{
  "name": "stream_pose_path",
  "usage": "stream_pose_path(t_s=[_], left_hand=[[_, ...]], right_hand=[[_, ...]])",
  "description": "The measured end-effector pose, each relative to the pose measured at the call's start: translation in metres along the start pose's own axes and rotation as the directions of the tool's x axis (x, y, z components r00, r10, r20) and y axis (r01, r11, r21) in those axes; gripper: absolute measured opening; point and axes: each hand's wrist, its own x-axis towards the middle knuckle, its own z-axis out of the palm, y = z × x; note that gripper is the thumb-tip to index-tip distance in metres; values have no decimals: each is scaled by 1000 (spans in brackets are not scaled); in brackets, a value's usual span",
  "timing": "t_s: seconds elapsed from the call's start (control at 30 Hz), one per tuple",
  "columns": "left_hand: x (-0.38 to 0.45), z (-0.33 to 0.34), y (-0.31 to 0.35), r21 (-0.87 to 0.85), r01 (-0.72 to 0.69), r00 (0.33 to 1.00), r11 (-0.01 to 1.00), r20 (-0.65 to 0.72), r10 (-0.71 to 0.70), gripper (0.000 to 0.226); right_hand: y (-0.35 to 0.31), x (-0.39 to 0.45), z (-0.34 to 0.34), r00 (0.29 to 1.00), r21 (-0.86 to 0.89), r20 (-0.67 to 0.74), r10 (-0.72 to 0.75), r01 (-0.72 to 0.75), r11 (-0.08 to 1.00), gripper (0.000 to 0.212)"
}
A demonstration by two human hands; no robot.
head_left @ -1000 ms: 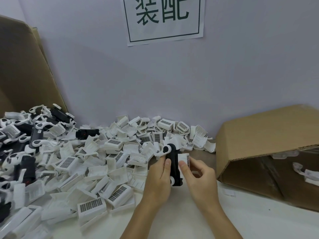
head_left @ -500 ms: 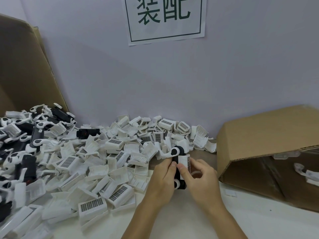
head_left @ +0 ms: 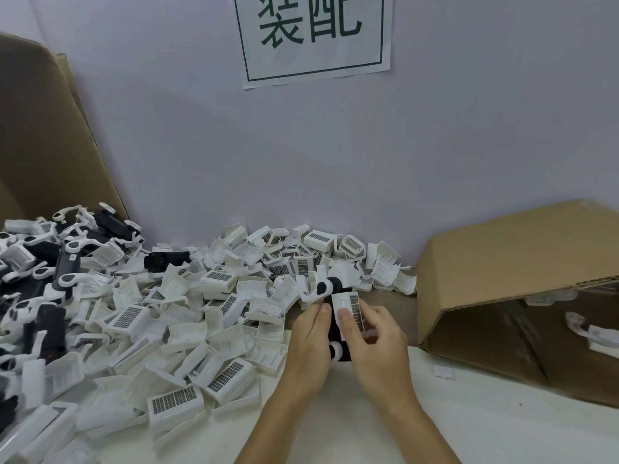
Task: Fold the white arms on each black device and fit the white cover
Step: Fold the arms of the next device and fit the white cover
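I have the slim black plastic device (head_left: 336,333) near the middle of the white table (head_left: 502,426), upright between both hands, just right of the big heap of loose white ribbed covers (head_left: 187,329). My left hand (head_left: 310,346) grips its left edge, thumb up by the white hinged arm (head_left: 321,289) at the far end. My right hand (head_left: 375,343) pinches the white rectangular cover with the dark grille (head_left: 348,306) against the device's face. Both parts look light, rigid and smooth, so I would hold the device by its long edges and press the cover evenly; thin clip tabs could snap. A tipped cardboard box (head_left: 522,289) lies to the right.
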Motion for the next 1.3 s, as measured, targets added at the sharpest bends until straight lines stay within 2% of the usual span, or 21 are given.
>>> stream_pose_path(t_s=[0.1,0.2,0.27,0.4,0.47,0.57,0.63,0.7,0.8,0.87,1.0,1.03,1.1,1.13,1.2,1.3], left_hand=[[0,-1,0,-107,124,992,986,-22,-127,35],[2,-2,4,-51,144,989,988,-22,-145,37],[4,0,6,14,128,991,992,-36,-127,44],[4,5,15,154,31,996,987,-91,-17,46],[7,2,19,180,-4,995,984,-101,22,39],[9,0,24,60,5,1000,998,-4,-5,28],[6,3,25,55,19,993,998,119,-25,17],[4,7,20,65,37,986,997,160,-47,11],[4,6,15,-6,101,994,995,45,-100,23],[7,2,15,-78,181,982,980,-33,-184,29],[10,-4,11,-191,234,963,953,-88,-255,23],[11,-4,11,-204,233,963,951,-92,-255,19],[11,-5,11,-241,236,962,941,-75,-261,13],[12,-6,10,-262,240,963,935,-56,-263,12],[12,-10,10,-286,243,967,927,4,-253,14],[13,-14,6,-256,241,968,936,129,-214,17]], right_hand=[[-1,-4,0,992,166,88,86,-99,981,34],[-2,-4,-1,995,169,94,28,-44,985,20],[-1,-4,0,998,140,56,-19,11,990,10],[-2,-4,1,998,127,-36,-48,52,991,7],[-1,-3,-2,993,100,-101,-56,67,993,24],[2,-2,-4,983,-44,-156,-92,86,995,41],[5,-3,-2,981,-126,-153,-115,96,987,47],[6,-5,0,978,-223,-119,-173,143,964,48],[4,-8,0,964,-264,-21,-265,250,931,46],[1,-8,0,964,-234,3,-266,259,937,42],[2,-5,-2,957,-322,-120,-265,215,922,46],[3,-4,-2,961,-320,-144,-236,181,930,43],[3,-1,-5,982,-185,-159,-102,72,980,24],[4,1,-8,992,-100,-128,-24,11,995,14],[4,4,-16,996,11,-17,89,-89,996,10],[3,9,-24,975,74,158,154,-167,983,9]])
